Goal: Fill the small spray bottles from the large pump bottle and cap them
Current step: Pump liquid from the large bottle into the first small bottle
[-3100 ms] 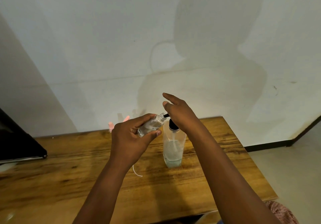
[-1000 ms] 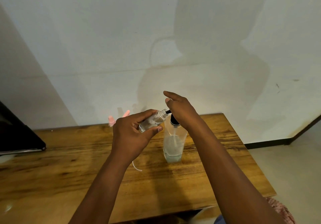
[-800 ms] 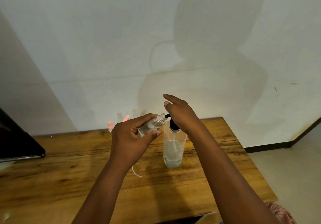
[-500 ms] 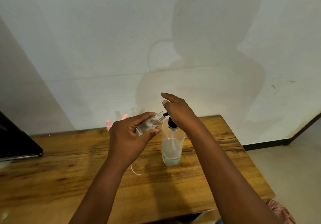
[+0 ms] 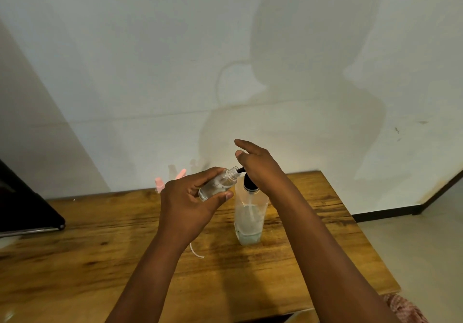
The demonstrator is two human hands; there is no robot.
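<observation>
Both forearms reach forward, bare, converging toward the centre. Left hand (image 5: 190,202): fingers and thumb curled in a grip round a small bottle (image 5: 218,185), tilted. Right hand (image 5: 260,170): palm down on a pump head (image 5: 249,183), index finger extended.

A single head-worn wide-angle camera looks forward and down from the person's own eye line, close over both forearms, taking in the wooden surface (image 5: 75,260) below and the pale wall (image 5: 150,47) filling the upper frame.
</observation>
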